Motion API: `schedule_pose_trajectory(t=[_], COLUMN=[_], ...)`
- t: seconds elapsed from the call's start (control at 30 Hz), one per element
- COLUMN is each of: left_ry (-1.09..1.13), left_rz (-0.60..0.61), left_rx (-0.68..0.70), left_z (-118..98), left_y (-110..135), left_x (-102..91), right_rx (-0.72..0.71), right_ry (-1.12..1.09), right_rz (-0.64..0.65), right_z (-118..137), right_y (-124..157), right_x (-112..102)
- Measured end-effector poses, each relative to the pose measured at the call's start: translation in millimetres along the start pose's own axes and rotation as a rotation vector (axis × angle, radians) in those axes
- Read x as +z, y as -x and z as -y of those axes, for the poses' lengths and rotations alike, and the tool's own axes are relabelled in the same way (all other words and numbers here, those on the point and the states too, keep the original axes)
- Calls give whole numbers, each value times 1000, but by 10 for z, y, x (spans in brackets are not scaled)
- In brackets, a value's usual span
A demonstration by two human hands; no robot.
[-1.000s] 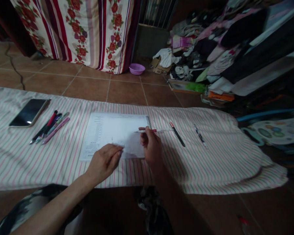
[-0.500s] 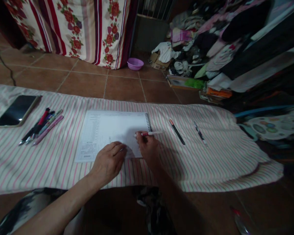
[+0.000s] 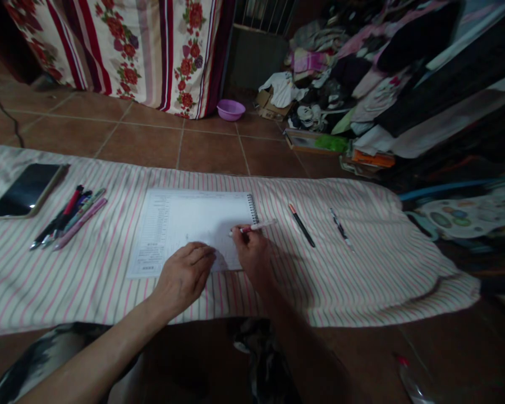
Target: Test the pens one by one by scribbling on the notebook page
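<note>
A spiral-bound notebook point(image 3: 206, 210) lies on the striped cloth, its coil along the right edge and faint marks on its pale page. My right hand point(image 3: 252, 249) pinches a pen point(image 3: 258, 225) with a reddish grip and a clear-white barrel, its tip at the page's right part. Resting on the page's lower edge is my left hand point(image 3: 187, 275), palm down, holding nothing that I can see; its fingers are loosely bent. Right of the notebook lie a black pen with an orange end point(image 3: 302, 225) and a patterned black-and-white pen point(image 3: 340, 229).
On the left of the striped cloth point(image 3: 382, 269) are a smartphone point(image 3: 23, 191) and a bunch of several pens point(image 3: 69, 219). Beyond the cloth, a purple basin point(image 3: 231, 110) stands on the tiled floor near a floral curtain point(image 3: 155, 56). Clothes point(image 3: 315, 62) are heaped at back right.
The pen in my right hand has tilted a little, its rear end now higher. My left hand stays on the page. The whole view has shifted slightly.
</note>
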State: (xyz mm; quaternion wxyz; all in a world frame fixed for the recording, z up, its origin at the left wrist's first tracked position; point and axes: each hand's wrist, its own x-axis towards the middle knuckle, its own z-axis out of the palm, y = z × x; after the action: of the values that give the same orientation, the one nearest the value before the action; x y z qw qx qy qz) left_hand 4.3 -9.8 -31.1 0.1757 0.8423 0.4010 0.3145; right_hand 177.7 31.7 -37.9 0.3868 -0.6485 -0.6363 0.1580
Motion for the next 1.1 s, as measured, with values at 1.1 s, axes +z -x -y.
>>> schedule_pose_trajectory(t=[1.1], left_ry=[-242], left_rz=[12], left_rx=[44], left_z=[-50], left_y=[3], left_x=[5], right_rx=[48], right_ry=[103], right_rz=[83], right_z=[0], right_y=[-49], right_x=[-119])
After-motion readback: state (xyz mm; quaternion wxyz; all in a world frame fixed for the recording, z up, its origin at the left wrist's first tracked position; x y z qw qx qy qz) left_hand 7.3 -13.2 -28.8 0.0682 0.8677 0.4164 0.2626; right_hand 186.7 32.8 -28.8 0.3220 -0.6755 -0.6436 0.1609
